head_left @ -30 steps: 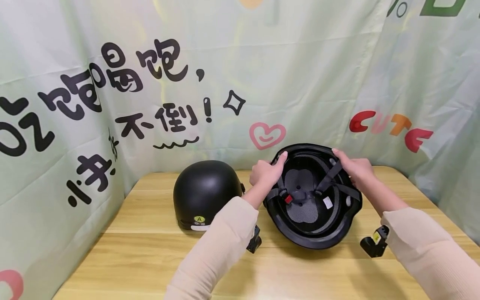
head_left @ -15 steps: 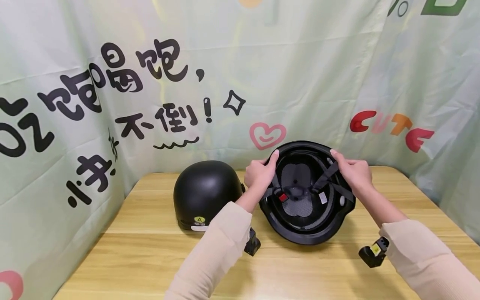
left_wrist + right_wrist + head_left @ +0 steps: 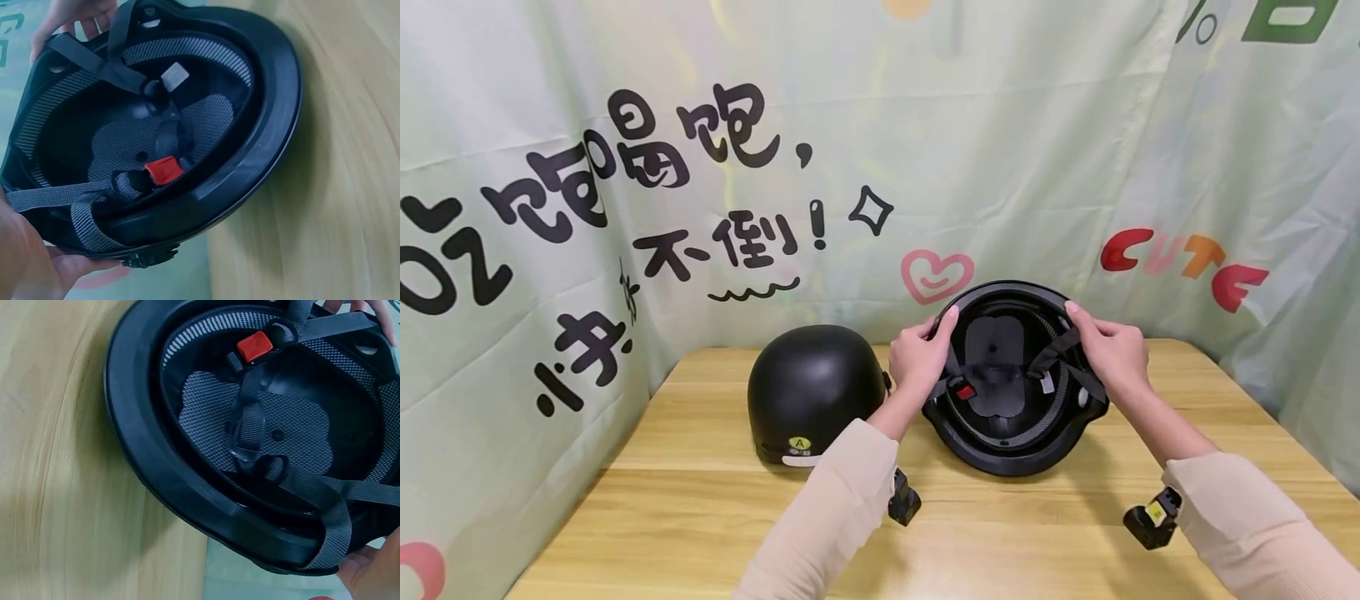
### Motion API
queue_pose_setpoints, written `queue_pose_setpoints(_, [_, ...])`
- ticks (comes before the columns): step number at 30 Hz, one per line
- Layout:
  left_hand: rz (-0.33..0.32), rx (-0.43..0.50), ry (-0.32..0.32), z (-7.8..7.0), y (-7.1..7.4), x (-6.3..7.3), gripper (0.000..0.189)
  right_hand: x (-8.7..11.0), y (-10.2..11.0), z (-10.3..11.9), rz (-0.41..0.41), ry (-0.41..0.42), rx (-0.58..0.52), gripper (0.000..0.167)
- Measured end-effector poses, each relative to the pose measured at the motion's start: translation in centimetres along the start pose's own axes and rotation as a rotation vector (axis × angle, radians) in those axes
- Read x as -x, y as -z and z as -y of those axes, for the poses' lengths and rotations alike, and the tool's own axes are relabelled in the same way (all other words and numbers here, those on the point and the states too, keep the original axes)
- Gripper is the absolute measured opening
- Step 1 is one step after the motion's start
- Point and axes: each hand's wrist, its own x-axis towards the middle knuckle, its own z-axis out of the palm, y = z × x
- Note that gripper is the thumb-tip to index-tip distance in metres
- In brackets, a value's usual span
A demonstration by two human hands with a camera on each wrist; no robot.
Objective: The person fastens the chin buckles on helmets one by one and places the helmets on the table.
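In the head view a black helmet [image 3: 1000,462] is tilted with its hollow inside facing me. My left hand [image 3: 919,354] grips its left edge, thumb on the rim. On the opposite edge my right hand [image 3: 1112,354] holds the rim, thumb on top and the other fingers mostly hidden behind the shell. Inside are grey mesh padding [image 3: 290,422], dark straps [image 3: 103,69], a white label [image 3: 175,77] and a red buckle [image 3: 164,170]. The brim casts a shadow on the table; whether it touches the wood I cannot tell.
A second black helmet [image 3: 816,392] stands dome up on the wooden table [image 3: 700,517], left of the held one, with a round yellow sticker [image 3: 800,443]. Behind the table hangs a pale green printed curtain [image 3: 1000,167]. Small black cameras [image 3: 1152,521] hang at both wrists.
The held helmet has shifted slightly left, and its near brim has risen as the helmet tilts. My left hand moved a little left with it. The other helmet stays put.
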Motion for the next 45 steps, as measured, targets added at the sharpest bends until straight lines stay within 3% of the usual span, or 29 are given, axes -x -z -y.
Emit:
queue_pose_setpoints(12, [-0.065, 0.115, -0.129, 0.2, -0.3, 0.5, 0.047, -0.2, 0.2, -0.2, -0.116, -0.014, -0.162, 0.052])
queue_pose_setpoints(21, [-0.131, 0.215, -0.294, 1.0, -1.0, 0.8, 0.042, -0.1, -0.6, -1.1, -0.24, 0.217, -0.446, 0.022])
queue_pose_setpoints(26, [-0.147, 0.271, -0.377, 1.8, -1.7, 1.1, 0.041, -0.3, -0.9, -1.9, -0.255, 0.333, -0.484, 0.019])
queue_pose_setpoints(30, [-0.159, 0.287, -0.433, 2.4, -2.1, 1.1, 0.04, -0.5, -1.6, -2.6, -0.312, 0.422, -0.517, 0.019])
queue_pose_setpoints(37, [-0.165, 0.283, -0.461, 3.0, -2.4, 0.8, 0.039, -0.9, -2.7, -2.9, -0.352, 0.47, -0.67, 0.017])
queue_pose_setpoints(42, [-0.197, 0.334, -0.545, 3.7, -2.6, 0.5, 0.039, -0.5, -3.2, -3.2, -0.348, 0.499, -0.73, 0.021])
queue_pose_setpoints(45, [-0.184, 0.358, -0.588, 4.2, -2.8, 0.5, 0.041, -0.1, -3.3, -3.5, -0.334, 0.531, -0.78, 0.024])
